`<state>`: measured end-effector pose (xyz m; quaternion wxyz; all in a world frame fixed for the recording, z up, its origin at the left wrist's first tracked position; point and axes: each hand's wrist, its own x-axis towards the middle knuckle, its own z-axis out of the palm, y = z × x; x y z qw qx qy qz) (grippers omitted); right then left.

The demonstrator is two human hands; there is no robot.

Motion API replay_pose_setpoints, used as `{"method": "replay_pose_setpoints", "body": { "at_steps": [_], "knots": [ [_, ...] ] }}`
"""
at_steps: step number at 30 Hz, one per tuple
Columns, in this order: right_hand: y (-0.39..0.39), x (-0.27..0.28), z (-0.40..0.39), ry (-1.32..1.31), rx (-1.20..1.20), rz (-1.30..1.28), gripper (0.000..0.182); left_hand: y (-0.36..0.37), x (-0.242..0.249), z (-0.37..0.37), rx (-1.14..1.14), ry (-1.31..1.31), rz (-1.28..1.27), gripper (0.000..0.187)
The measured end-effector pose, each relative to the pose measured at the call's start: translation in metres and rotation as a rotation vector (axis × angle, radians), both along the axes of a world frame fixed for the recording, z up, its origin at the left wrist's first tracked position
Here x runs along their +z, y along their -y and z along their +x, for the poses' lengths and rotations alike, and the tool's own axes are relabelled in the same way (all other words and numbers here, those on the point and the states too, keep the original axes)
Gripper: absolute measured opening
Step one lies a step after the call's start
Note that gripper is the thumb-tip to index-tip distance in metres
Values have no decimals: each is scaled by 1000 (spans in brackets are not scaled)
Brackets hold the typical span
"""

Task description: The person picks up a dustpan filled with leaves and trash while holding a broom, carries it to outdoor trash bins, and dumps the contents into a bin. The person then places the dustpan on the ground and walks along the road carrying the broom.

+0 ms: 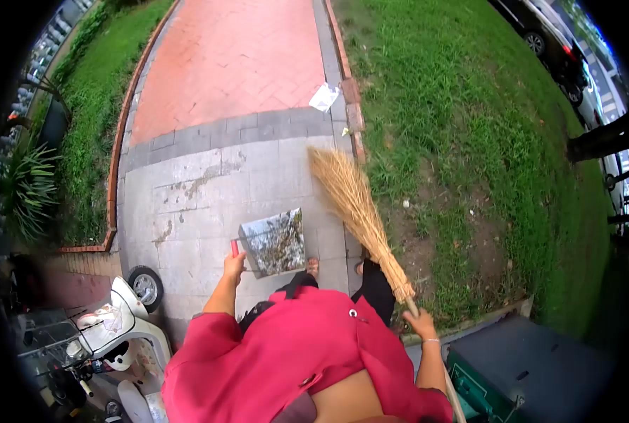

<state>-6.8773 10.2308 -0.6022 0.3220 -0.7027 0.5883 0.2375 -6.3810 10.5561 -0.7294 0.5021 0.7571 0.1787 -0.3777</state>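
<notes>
My left hand [235,268] is closed around the red handle of a dustpan [275,243]. The dustpan is a boxy metal one, held in front of my legs, its upper face shiny and mottled with grey and dark patches. In my right hand [420,323] is the wooden stick of a straw broom [360,211], gripped just below the bound bristles. The broom slants up and forward, its bristle tips overlapping the paved path's right edge in this view. Farther along that edge lies a crumpled white piece of litter [323,97].
A grey and red paved path [237,63] runs ahead between brick edging. Grass [455,106] borders it on both sides. A white scooter [120,321] stands at lower left, a green bin with a dark lid [533,359] at lower right. Vehicles [540,35] are parked beyond the grass.
</notes>
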Motion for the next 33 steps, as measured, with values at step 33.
{"method": "replay_pose_setpoints", "body": {
  "at_steps": [33],
  "knots": [
    [250,55,190,687,-395,423,55,140,-2,113,-134,295,109,20]
  ]
}}
